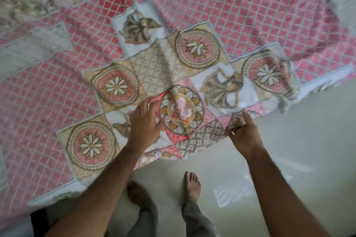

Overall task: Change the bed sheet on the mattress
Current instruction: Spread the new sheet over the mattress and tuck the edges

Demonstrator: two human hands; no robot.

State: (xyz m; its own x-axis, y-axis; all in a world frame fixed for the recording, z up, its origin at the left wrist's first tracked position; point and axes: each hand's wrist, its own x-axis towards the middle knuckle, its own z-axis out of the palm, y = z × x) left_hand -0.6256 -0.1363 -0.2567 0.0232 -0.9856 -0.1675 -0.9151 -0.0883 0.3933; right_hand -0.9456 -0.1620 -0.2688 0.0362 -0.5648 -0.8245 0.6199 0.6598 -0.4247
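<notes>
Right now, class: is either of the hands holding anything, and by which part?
The right hand pinches the patterned bed sheet at its near edge. The left hand lies flat on the sheet, gripping nothing.

no readable text — only patterns.

bed, pink patterned bed sheet spread over it, pale floor

Bed sheet: pink-red field, pale lattice; patchwork squares of tan-ringed flower medallions, white panels with beige fan figures. Floor pale grey. My trousers grey.
</notes>
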